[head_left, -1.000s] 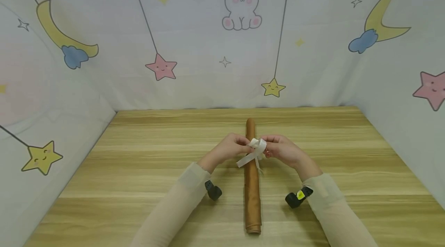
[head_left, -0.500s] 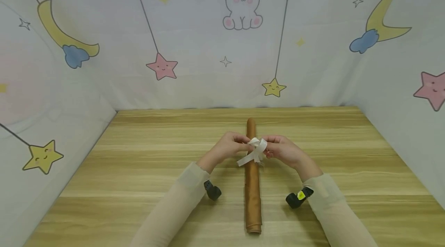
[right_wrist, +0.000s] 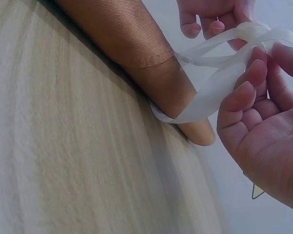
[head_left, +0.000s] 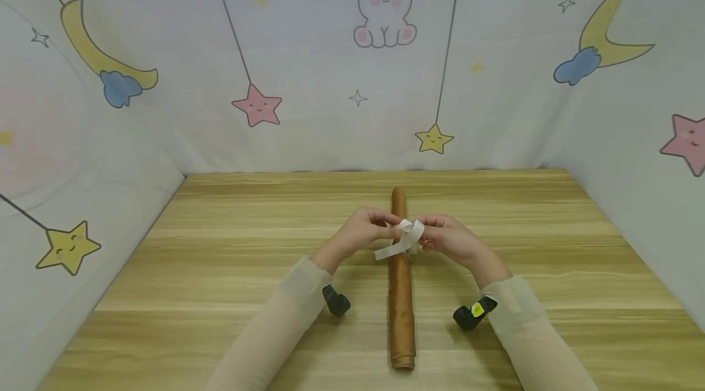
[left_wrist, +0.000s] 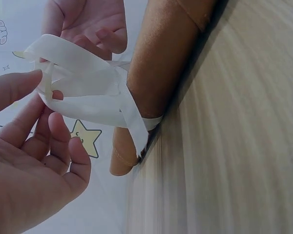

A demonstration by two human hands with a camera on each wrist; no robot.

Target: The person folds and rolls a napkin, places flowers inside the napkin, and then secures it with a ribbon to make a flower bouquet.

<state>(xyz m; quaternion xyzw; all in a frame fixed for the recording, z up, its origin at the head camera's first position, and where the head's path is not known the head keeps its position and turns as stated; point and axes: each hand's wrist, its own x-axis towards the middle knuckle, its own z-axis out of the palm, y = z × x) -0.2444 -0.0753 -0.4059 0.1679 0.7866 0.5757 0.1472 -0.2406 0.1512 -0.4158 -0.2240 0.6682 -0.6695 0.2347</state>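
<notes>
A rolled-up brown cloth [head_left: 401, 299], satiny and long, lies lengthwise on the wooden table. White ribbon [left_wrist: 88, 106] passes round the roll and rises above it in loops. My left hand [head_left: 363, 230] pinches a ribbon loop between thumb and fingers, just left of the roll. On the other side, my right hand [head_left: 448, 239] pinches another part of the ribbon, its thumb and fingertips close to the left ones. One loose ribbon end [head_left: 388, 251] sticks out to the left across the roll. In the right wrist view a flat ribbon band [right_wrist: 207, 97] slants up from the roll to the fingers.
The wood-grain table [head_left: 248, 213] stretches out on both sides of the roll. A white curtain [head_left: 319, 73] printed with stars, moons and a rabbit stands behind and at the sides. Small black cameras [head_left: 337, 302] are strapped at both wrists.
Both hands stay almost in place, still pinching the ribbon. Its loose left end has swung slightly upward, and the tail that hung down on the roll's right side has drawn up.
</notes>
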